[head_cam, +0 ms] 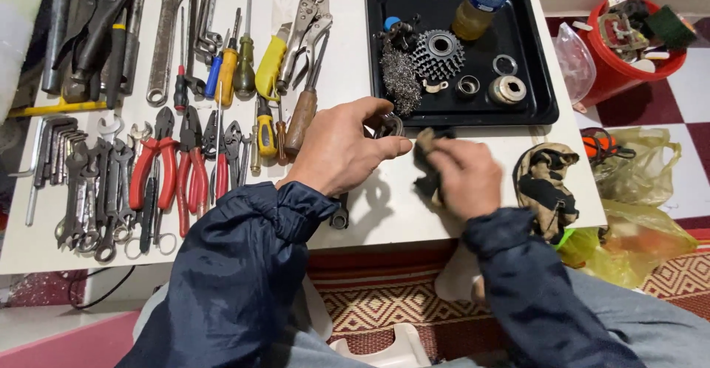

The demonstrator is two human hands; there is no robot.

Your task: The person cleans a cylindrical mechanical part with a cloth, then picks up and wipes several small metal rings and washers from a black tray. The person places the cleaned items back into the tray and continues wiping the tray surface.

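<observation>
Small grey metal ring-shaped part (390, 125), pinched in the left hand (340, 150) fingertips just before the black plastic tray (384, 50); bore apparently facing up, no clear long axis. Right hand (462, 176) fingers clasp a dark crumpled rag (427, 162). Risk: a greasy part may slip onto the white table (384, 213)

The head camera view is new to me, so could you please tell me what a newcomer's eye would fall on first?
First, the two hands at the middle of the white table: the left hand pinches a small metal ring, and the right hand grips a dark rag. Left of them lie rows of tools, red-handled pliers among them. Behind sits a black tray holding a toothed cog cluster.
</observation>
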